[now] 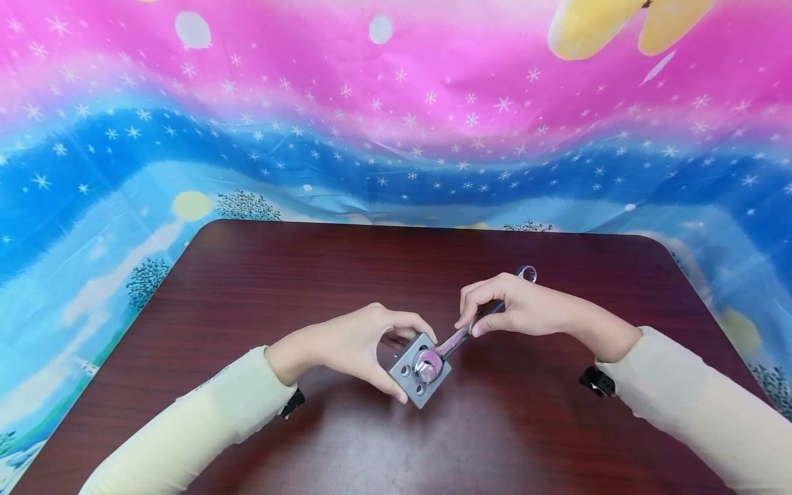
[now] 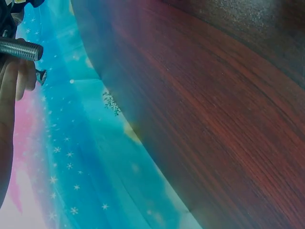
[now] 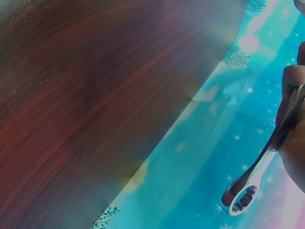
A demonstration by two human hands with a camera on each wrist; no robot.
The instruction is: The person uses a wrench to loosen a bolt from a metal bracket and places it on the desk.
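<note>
My left hand (image 1: 353,340) grips a grey metal plate (image 1: 405,357) with holes, thumb at its near edge and index finger at its far edge. A hex bolt (image 1: 427,370) sits in the plate, head facing up toward the head camera. Its threaded shank (image 2: 21,49) sticks out in the left wrist view. My right hand (image 1: 513,306) holds a shiny wrench (image 1: 454,342) by the middle of its shaft, between thumb and fingers. One wrench end lies around the bolt head; the free ring end (image 3: 244,200) points away behind the right hand.
Both hands are above a dark red-brown wooden table (image 1: 297,268). A pink and blue cloth with snowflakes (image 1: 383,137) hangs behind it and along its sides. Black straps (image 1: 597,381) are on both wrists, below pale sleeves (image 1: 210,405).
</note>
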